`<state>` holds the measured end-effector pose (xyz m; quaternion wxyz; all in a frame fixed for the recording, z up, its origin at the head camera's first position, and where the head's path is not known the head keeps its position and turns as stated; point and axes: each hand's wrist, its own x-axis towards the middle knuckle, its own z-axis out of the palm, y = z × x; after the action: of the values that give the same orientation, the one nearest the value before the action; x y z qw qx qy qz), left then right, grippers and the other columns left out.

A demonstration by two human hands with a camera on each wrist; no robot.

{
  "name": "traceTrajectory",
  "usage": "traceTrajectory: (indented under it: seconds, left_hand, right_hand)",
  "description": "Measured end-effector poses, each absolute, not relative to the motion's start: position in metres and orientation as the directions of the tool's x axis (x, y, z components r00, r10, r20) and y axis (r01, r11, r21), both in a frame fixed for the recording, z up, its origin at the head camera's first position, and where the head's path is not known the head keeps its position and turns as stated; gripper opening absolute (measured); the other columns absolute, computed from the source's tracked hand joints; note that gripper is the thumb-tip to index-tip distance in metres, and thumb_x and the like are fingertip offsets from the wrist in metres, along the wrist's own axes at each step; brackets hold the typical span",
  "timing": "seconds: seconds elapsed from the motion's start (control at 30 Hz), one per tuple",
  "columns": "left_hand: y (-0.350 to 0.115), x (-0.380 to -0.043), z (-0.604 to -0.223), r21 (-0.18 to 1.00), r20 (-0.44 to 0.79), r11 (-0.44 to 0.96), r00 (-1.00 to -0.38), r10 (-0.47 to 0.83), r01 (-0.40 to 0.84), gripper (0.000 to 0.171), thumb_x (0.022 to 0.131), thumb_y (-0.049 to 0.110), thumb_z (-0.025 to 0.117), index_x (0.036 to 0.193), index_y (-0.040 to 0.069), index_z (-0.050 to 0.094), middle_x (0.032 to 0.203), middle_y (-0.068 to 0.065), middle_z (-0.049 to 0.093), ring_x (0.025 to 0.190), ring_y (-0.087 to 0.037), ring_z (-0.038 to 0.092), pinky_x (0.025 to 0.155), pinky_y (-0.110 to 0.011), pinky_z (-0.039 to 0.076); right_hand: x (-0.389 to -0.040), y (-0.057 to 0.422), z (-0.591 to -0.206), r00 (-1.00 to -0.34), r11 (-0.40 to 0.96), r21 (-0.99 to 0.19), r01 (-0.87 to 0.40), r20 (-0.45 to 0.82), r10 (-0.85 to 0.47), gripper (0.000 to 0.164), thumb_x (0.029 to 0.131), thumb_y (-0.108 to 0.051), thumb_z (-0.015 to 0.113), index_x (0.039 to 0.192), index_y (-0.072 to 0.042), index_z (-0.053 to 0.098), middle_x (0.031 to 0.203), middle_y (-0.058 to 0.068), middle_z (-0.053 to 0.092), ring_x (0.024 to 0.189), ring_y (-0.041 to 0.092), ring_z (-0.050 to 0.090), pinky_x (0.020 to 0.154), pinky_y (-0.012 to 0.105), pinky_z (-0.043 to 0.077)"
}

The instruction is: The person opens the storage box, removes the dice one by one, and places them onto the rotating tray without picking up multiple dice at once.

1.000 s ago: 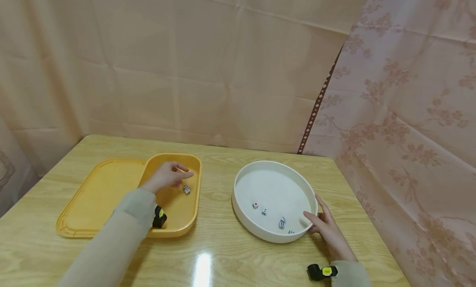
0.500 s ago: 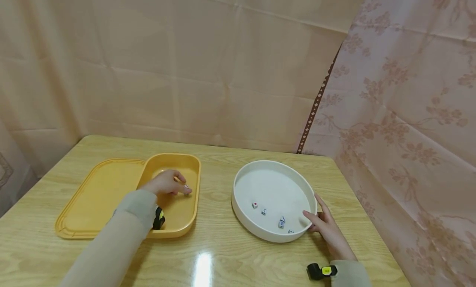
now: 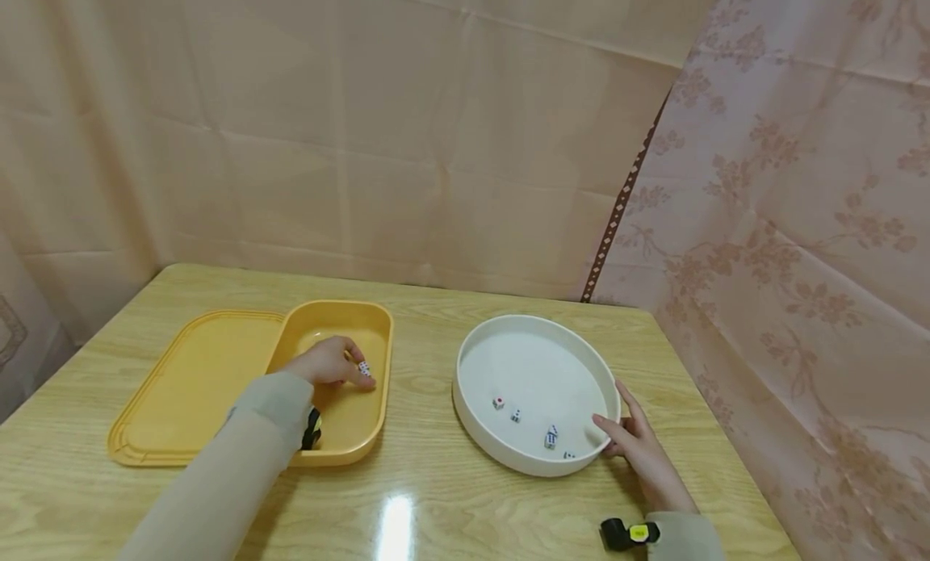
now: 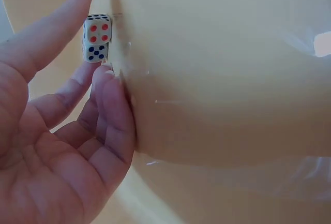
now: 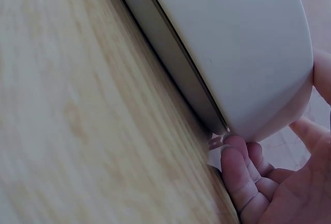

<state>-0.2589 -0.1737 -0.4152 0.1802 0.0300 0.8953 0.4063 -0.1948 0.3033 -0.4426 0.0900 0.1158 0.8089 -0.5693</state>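
Note:
My left hand (image 3: 330, 362) reaches down inside the yellow rectangular tub (image 3: 388, 335). Its thumb and index finger pinch two white dice (image 4: 96, 38), which sit one against the other; red and blue pips show in the left wrist view. The other left fingers curl in below the dice. On the right, a white round tray (image 3: 534, 359) holds several dice (image 3: 550, 438) near its front side. My right hand (image 3: 639, 448) grips that tray's right rim, thumb over the inside and fingers at the outer wall. The right wrist view shows fingertips (image 5: 235, 154) at its lower edge.
A flat yellow lid (image 3: 203, 383) lies left of the tub, its right side next to the tub's wall. Wood-grain table (image 3: 421, 383) separates tub and round tray. Cloth curtains (image 3: 436, 141) hang behind and to the right.
My left hand has come down in the tub, and its thumb and index finger have closed about the two dice. The right hand keeps its grip on the round tray, unmoved.

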Motion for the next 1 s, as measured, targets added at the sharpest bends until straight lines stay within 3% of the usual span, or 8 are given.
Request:
traceTrajectory:
  seconds: [0.3, 1.0]
  left_hand:
    - [-0.1724, -0.2613, -0.4187, 0.696, -0.284, 0.715, -0.94, 0.189, -0.067, 0.034, 0.079, 0.023, 0.083, 0.093, 0.002, 0.059, 0.076, -0.001, 0.054, 0.065, -0.013, 0.05, 0.06, -0.024, 0.04]
    - [-0.1717, -0.2576, -0.4103, 0.742, -0.305, 0.662, -0.931, 0.201, -0.1, 0.03, 0.082, 0.019, 0.08, 0.092, 0.002, 0.058, 0.071, 0.002, 0.053, 0.058, -0.01, 0.047, 0.057, -0.022, 0.039]
  right_hand:
    - [-0.1935, 0.3035, -0.442, -0.957, 0.322, -0.901, 0.289, -0.275, 0.09, 0.086, 0.097, -0.031, 0.064, 0.16, -0.028, 0.006, 0.104, 0.006, 0.053, 0.079, 0.011, 0.059, 0.074, 0.023, 0.05]
    - [-0.1953, 0.3033, -0.4431, -0.96, 0.318, -0.906, 0.28, -0.266, 0.088, 0.085, 0.097, -0.031, 0.063, 0.16, -0.028, 0.007, 0.107, 0.008, 0.054, 0.081, 0.013, 0.06, 0.075, 0.024, 0.051]
